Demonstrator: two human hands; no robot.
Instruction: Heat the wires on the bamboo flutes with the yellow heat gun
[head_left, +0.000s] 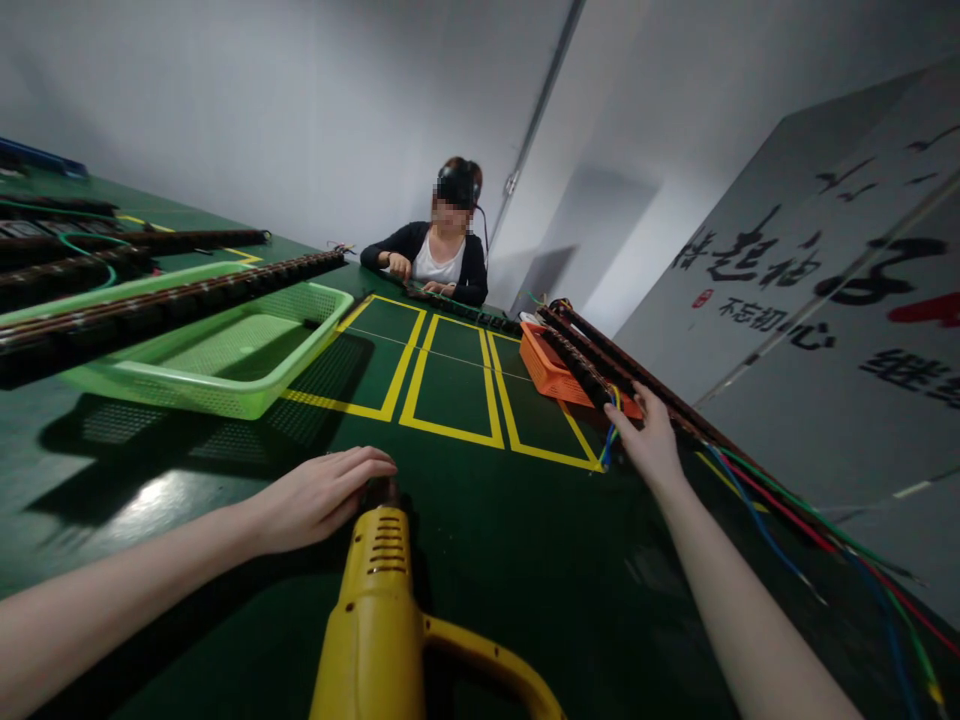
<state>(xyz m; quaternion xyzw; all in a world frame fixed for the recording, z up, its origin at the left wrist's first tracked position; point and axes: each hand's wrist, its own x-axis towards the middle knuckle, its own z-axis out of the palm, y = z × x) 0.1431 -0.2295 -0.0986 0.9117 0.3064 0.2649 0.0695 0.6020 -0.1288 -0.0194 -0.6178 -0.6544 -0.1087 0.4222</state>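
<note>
A yellow heat gun (382, 610) lies on the green table (480, 520) just in front of me, nozzle pointing away. My left hand (319, 497) rests beside its nozzle, fingers stretched flat, touching the tip. My right hand (651, 440) reaches to the right and closes its fingers on a long dark strip (600, 365) with coloured wires (780, 515) that lies across an orange basket (551, 375).
A light green mesh basket (225, 380) stands at the left with long dark strips (172, 300) lying over it. Yellow marked rectangles (450, 385) lie at the table's middle. A person in a dark cardigan (439, 255) sits at the far end, hands on another strip. Walls rise at the right.
</note>
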